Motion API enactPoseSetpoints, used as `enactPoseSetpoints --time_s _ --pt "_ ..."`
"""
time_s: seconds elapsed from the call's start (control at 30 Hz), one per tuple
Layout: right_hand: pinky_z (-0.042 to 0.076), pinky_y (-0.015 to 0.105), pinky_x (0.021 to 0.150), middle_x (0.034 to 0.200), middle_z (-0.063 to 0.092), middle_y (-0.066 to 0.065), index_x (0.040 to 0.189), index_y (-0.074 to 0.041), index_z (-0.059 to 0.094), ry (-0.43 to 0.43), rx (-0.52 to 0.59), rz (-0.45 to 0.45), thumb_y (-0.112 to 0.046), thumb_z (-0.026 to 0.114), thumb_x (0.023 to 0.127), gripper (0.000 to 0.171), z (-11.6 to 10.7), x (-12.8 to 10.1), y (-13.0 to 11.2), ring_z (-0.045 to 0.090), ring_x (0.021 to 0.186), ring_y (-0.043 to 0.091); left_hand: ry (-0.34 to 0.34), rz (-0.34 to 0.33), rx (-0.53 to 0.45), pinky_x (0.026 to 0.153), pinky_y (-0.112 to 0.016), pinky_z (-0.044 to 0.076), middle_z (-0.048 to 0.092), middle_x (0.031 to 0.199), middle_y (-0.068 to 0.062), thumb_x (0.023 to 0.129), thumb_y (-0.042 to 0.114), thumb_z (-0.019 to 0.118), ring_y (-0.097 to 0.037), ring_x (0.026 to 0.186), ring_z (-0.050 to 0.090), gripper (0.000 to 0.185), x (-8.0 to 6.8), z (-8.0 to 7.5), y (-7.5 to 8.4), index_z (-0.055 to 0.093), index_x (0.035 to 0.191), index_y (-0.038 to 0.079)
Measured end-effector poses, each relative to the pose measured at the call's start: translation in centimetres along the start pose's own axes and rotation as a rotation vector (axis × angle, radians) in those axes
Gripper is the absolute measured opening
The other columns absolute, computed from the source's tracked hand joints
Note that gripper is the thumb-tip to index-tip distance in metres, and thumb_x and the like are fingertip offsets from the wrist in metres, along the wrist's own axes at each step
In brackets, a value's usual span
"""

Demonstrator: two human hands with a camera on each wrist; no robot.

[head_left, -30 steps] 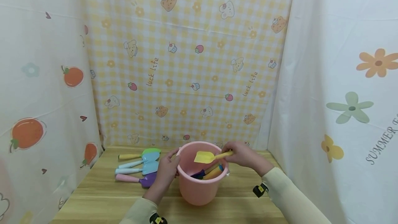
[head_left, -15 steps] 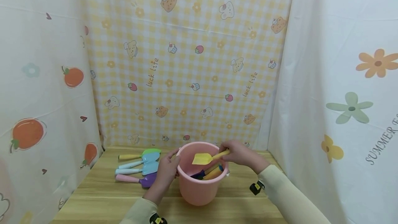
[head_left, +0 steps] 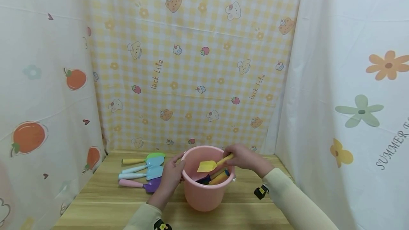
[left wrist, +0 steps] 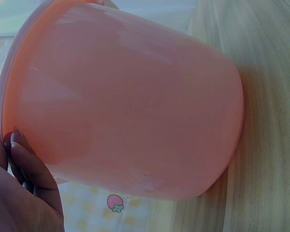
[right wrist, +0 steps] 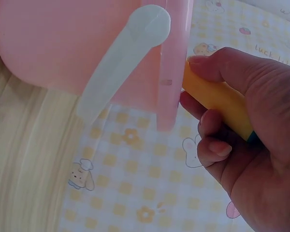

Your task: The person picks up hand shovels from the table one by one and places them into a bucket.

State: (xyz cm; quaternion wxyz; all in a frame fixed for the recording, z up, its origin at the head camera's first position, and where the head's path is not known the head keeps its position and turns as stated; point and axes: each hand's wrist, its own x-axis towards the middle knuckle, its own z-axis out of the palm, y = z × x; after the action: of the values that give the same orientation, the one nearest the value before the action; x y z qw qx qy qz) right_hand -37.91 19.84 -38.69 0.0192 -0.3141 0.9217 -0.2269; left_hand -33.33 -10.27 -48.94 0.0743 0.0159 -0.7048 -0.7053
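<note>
A pink bucket (head_left: pixel 204 194) stands on the wooden table; its wall fills the left wrist view (left wrist: pixel 130 106). My left hand (head_left: pixel 172 173) grips the bucket's left rim, fingers (left wrist: pixel 29 164) curled on it. My right hand (head_left: pixel 244 157) holds a yellow toy shovel (head_left: pixel 211 164) by its handle (right wrist: pixel 217 96), blade tilted down inside the bucket's mouth. Other toy tools (head_left: pixel 217 177) lie in the bucket. A pale bucket handle (right wrist: pixel 121 58) hangs on the outside wall.
Several toy shovels (head_left: pixel 143 171) with green, blue and purple blades lie in a row left of the bucket. Patterned cloths (head_left: pixel 191 63) wall in the table at the back and both sides. Bare wood (head_left: pixel 105 205) shows at the front left.
My right hand has shifted slightly left and lowered the yellow shovel's blade deeper into the bucket. The left hand and the bucket have stayed put.
</note>
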Motion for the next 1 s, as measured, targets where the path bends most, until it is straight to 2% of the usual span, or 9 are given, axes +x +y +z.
enactPoseSetpoints --time_s 0.27,0.47,0.67,1.0 --pt "0.058 0.032 0.071 0.092 0.073 -0.010 0.097 -0.016 0.081 0.003 -0.013 -0.024 -0.013 0.085 0.096 0.004 0.2 0.2 -0.5 0.066 0.081 0.011 -0.001 -0.001 -0.005 0.053 -0.028 0.053 0.057 0.063 -0.003 0.110 0.026 0.063 -0.018 0.056 0.059 0.048 0.0 0.0 0.0 0.063 0.157 0.012" --pt "0.059 0.030 0.067 0.092 0.073 -0.007 0.097 -0.012 0.081 -0.003 -0.006 -0.038 -0.012 0.086 0.096 0.005 0.6 0.4 -0.6 0.068 0.073 0.010 0.003 -0.005 -0.007 0.053 -0.028 0.053 0.057 0.062 -0.003 0.110 0.024 0.063 -0.017 0.055 0.058 0.048 0.1 0.0 0.0 0.064 0.156 0.013" --pt "0.058 0.031 0.071 0.092 0.071 -0.010 0.094 -0.015 0.081 -0.009 -0.055 -0.056 -0.014 0.087 0.095 0.006 1.0 1.0 -0.6 0.065 0.079 0.009 0.012 -0.011 0.001 0.054 -0.028 0.054 0.057 0.064 -0.003 0.111 0.027 0.063 -0.018 0.056 0.058 0.048 0.0 0.0 0.0 0.063 0.157 0.013" --pt "0.058 0.032 0.076 0.090 0.073 -0.011 0.093 -0.015 0.082 -0.017 -0.073 -0.078 -0.013 0.087 0.095 0.006 1.3 1.8 -0.6 0.065 0.081 0.009 0.015 -0.018 0.002 0.054 -0.029 0.054 0.057 0.063 -0.003 0.112 0.028 0.063 -0.019 0.056 0.059 0.047 0.0 0.1 0.0 0.064 0.156 0.012"
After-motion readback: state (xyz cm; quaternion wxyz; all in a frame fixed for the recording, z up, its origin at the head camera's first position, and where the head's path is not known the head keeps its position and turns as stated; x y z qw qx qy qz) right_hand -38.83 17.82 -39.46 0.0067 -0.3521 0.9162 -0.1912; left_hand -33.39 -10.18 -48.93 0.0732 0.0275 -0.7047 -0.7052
